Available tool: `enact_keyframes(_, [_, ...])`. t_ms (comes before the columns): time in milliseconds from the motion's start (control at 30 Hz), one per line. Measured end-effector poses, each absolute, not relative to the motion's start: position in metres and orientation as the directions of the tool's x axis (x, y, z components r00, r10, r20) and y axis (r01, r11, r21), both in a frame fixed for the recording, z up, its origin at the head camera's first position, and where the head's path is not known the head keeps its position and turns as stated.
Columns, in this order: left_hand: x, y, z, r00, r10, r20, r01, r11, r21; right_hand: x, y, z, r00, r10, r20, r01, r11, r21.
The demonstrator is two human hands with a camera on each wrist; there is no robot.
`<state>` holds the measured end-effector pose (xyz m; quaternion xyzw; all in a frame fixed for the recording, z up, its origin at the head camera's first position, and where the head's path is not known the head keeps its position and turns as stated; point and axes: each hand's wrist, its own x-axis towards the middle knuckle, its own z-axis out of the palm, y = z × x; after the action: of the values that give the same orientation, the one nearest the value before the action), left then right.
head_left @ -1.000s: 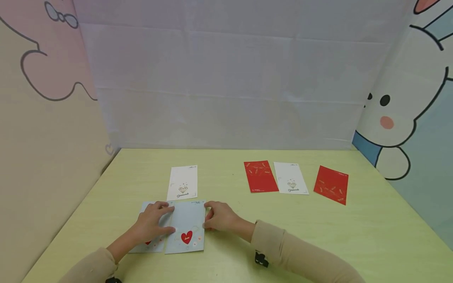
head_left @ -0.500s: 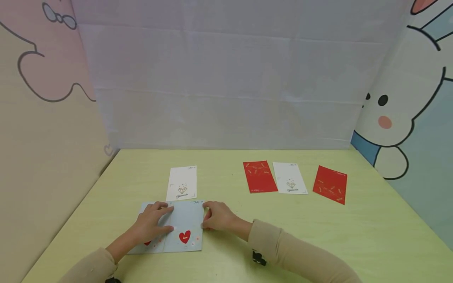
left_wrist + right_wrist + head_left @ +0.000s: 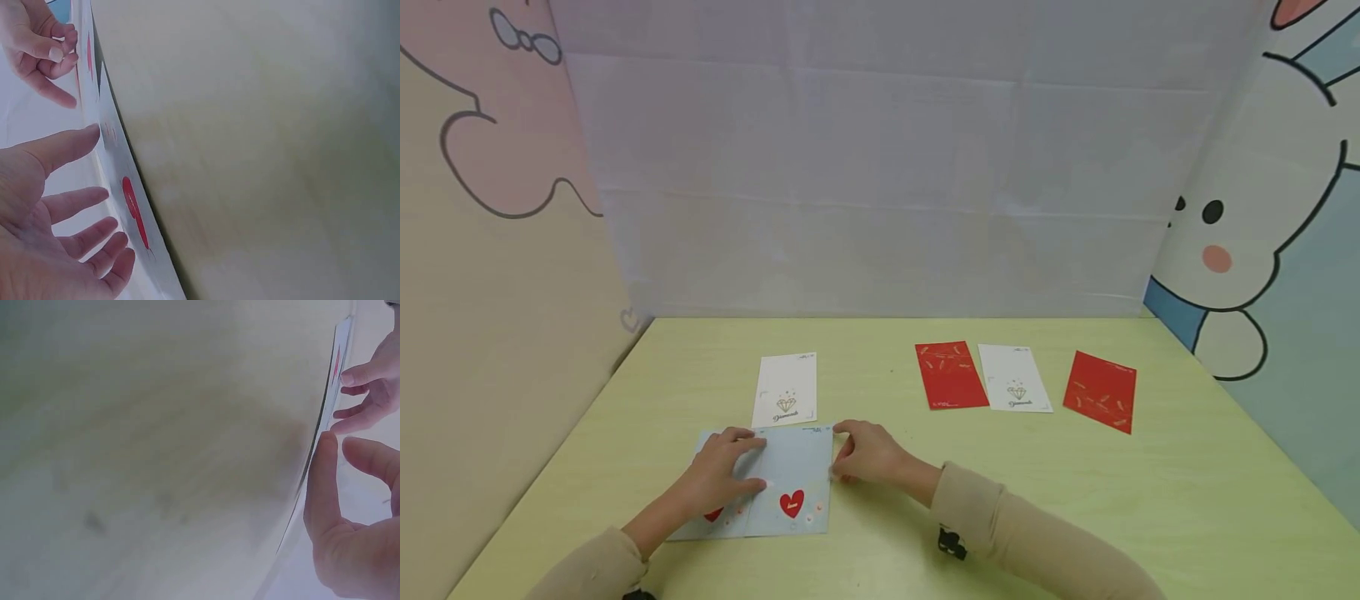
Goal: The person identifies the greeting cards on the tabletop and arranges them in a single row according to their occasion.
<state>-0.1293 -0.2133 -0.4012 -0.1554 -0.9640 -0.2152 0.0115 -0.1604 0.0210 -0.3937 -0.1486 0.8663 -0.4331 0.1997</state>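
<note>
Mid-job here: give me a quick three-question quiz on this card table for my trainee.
1. How many red cards lie on the table?
2. True or false: the left hand rests flat on the pale blue heart cards.
3. Which edge of the blue cards does the right hand touch: A left, B right, C near?

Key:
1. Two: one red card beside the white diamond card, another farther right.
2. True.
3. B.
</note>
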Motion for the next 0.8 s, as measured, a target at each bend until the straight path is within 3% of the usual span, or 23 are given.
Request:
enact_keyframes(200, [-0.137,-0.218,-0.393,-0.947,0.248,0.204,0.317,0.828,0.462,-0.173,0.03,-0.389,-0.895,-0.404,-0.19,-0.047,0.508,-0.86])
enact_keyframes(333, [-0.15,-0.224,-0.383,-0.963,0.175,0.207,0.263,0.786,0.559,-0.185,0.036,-0.385,-0.917,-0.359,-0.174,-0.002,0.441,-0.898])
enact_keyframes(600, [-0.182,-0.234,-0.382,-0.997,0.062,-0.043,0.009,0.664,0.748,-0.205,0.04,-0.38,-0.939,-0.289,-0.186,0.101,0.287,-0.953])
enact_keyframes(800, [-0.221,-0.252,-0.426,-0.979,0.044,-0.198,-0.129,0.621,0.773,-0.218,0.036,-0.383,-0.932,-0.254,-0.257,0.21,0.199,-0.957])
